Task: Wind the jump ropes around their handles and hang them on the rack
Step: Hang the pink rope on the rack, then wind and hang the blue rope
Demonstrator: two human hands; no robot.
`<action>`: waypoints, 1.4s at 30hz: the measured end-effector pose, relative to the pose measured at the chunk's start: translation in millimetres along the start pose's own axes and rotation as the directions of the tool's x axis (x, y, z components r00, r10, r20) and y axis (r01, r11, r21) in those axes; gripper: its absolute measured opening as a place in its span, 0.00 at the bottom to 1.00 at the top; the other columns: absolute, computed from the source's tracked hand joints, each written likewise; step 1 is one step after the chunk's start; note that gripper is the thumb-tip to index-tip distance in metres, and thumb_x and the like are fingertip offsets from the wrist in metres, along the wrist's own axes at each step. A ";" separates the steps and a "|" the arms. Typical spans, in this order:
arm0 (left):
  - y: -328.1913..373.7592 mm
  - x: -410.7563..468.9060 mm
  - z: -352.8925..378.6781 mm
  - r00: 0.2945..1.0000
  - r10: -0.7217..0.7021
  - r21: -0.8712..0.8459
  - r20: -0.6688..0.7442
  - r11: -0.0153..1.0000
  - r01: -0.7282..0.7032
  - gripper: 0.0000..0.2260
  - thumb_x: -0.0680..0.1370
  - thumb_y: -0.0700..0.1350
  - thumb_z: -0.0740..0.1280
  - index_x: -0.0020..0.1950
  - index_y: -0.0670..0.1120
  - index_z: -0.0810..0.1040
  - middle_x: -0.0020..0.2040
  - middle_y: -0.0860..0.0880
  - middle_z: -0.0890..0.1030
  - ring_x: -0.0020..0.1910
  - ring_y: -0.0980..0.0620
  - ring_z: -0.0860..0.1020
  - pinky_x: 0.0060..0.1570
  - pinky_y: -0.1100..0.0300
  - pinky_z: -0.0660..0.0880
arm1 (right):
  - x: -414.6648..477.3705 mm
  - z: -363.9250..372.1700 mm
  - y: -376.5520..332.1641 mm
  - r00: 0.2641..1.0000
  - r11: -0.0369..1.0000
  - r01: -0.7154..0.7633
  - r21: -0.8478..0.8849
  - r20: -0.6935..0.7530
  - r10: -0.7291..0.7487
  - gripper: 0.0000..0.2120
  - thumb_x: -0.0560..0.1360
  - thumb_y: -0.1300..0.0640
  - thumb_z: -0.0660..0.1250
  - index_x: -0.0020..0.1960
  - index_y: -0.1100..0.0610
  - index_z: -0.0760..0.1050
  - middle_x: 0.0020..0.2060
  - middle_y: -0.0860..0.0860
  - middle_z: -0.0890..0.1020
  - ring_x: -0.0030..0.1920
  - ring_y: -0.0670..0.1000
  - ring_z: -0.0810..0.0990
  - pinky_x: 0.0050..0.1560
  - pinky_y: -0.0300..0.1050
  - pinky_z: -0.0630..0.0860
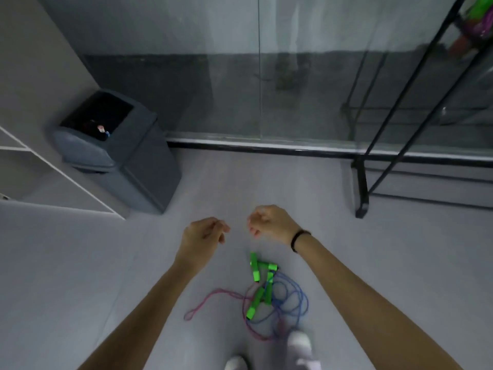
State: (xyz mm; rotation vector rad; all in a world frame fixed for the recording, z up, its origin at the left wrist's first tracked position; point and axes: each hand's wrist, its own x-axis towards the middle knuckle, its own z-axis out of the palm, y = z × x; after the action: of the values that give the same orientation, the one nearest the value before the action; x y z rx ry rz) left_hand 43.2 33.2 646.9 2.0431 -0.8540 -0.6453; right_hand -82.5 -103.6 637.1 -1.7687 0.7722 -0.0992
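1. The light is dim, cool and even, and lays a grey cast over the floor (400, 263); where it comes from cannot be told.
2. Shadows are faint and soft-edged, darkest around the foot of the bin (138, 166).
3. The glass wall (306, 76) carries pale, streaky reflections.
4. Blur softens everything: the left hand (205, 233) and right hand (269, 222) lack crisp outlines, and the shoes (298, 343) and the coloured bundle (477, 20) are smeared worst.
5. Wide-angle distortion slants the rack (361, 182) poles and the shelves (26, 161).
6. The green handles (254, 271) look the most saturated.
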 end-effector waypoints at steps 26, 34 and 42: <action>-598.5 70.1 338.9 0.998 -0.020 -0.084 0.065 0.996 0.025 0.14 0.73 0.30 0.62 0.40 0.50 0.77 0.33 0.50 0.79 0.24 0.60 0.75 0.28 0.69 0.73 | 206.4 296.7 682.8 0.808 0.786 -0.569 -0.243 -0.345 0.478 0.35 0.68 0.58 0.73 0.65 0.67 0.57 0.63 0.65 0.67 0.64 0.64 0.69 0.63 0.52 0.68; -605.5 73.8 346.8 0.992 -0.005 -0.093 0.129 0.996 0.017 0.17 0.74 0.28 0.61 0.39 0.50 0.79 0.30 0.57 0.81 0.26 0.59 0.76 0.31 0.60 0.78 | 184.1 254.6 655.7 0.795 0.696 -0.560 -0.450 -0.054 0.605 0.05 0.71 0.54 0.65 0.42 0.57 0.73 0.46 0.55 0.78 0.51 0.55 0.78 0.46 0.43 0.73; -592.8 73.8 360.7 0.978 -0.037 -0.079 0.207 0.995 0.054 0.16 0.74 0.29 0.60 0.39 0.50 0.78 0.28 0.57 0.80 0.24 0.60 0.74 0.30 0.65 0.73 | 131.2 160.1 594.2 0.701 0.606 -0.571 -0.553 0.055 0.711 0.12 0.72 0.62 0.66 0.35 0.58 0.64 0.40 0.55 0.73 0.20 0.46 0.78 0.20 0.36 0.72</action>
State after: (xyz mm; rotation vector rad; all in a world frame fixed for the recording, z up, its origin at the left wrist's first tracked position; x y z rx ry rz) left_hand 44.0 65.1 -50.2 1.9484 -0.8841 -0.9150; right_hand -175.8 -124.0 15.2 -1.7948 1.2758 0.9110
